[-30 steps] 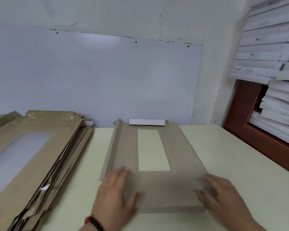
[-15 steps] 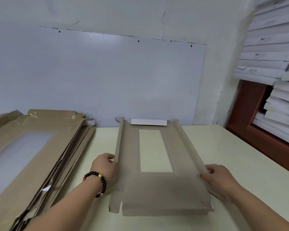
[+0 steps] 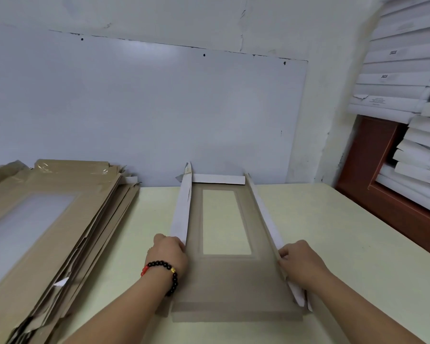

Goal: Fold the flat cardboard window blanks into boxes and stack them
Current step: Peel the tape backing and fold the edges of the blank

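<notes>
Hands: left (image 3: 168,250), right (image 3: 299,263) each grip a raised side flap | window blank (image 3: 231,281): brown, flaps white inside

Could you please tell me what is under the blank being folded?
The pale table shows through the blank's window; anything beneath the cardboard itself is hidden.

The fingertips of the left hand (image 3: 168,252) are hidden behind the raised side flap (image 3: 182,209) it grips; those of the right hand (image 3: 299,263) curl out of sight round the opposite flap (image 3: 266,214). Both forearms run off the bottom edge. Left of the left hand, the stack of flat blanks (image 3: 47,219) is cut by the left and bottom edges and blurred. Up and right of the right hand, the white boxes (image 3: 402,78) run past the right edge, their print too small to read.
</notes>
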The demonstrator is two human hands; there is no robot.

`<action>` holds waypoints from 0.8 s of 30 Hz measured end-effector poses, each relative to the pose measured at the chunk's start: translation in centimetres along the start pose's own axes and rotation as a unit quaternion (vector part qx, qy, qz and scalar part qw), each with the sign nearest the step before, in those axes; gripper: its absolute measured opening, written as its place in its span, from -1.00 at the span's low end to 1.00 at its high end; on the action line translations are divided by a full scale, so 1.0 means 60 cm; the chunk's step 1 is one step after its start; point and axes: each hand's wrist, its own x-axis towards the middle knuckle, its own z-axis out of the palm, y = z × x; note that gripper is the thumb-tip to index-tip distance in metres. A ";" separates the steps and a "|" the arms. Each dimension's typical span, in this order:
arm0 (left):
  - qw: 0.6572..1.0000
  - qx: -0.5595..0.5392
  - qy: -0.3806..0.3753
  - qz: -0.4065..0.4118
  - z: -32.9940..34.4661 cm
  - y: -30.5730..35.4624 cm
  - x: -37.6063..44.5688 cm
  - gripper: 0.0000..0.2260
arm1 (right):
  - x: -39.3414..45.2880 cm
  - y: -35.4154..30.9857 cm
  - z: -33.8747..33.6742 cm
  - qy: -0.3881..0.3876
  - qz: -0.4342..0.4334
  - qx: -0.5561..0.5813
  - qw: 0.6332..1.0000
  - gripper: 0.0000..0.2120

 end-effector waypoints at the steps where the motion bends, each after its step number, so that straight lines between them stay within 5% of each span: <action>1: 1.000 -0.001 0.000 -0.003 -0.001 -0.002 0.000 -0.76 | 0.003 0.001 0.002 0.005 0.004 0.004 1.000 -0.75; 6: 1.000 -0.001 -0.012 0.001 -0.008 -0.005 0.006 -0.81 | 0.009 0.003 0.012 0.043 0.020 0.051 0.998 -0.79; 11: 0.998 0.031 0.001 0.052 0.002 0.003 -0.003 -0.70 | 0.011 -0.003 0.028 0.054 -0.027 0.025 0.998 -0.60; 18: 0.986 0.137 0.013 0.094 0.004 0.020 -0.013 -0.81 | 0.001 -0.021 0.037 0.099 -0.091 -0.039 0.990 -0.76; 24: 0.966 0.166 -0.036 0.194 -0.013 0.027 0.003 -0.81 | 0.011 -0.012 0.012 0.036 -0.178 -0.090 0.979 -0.77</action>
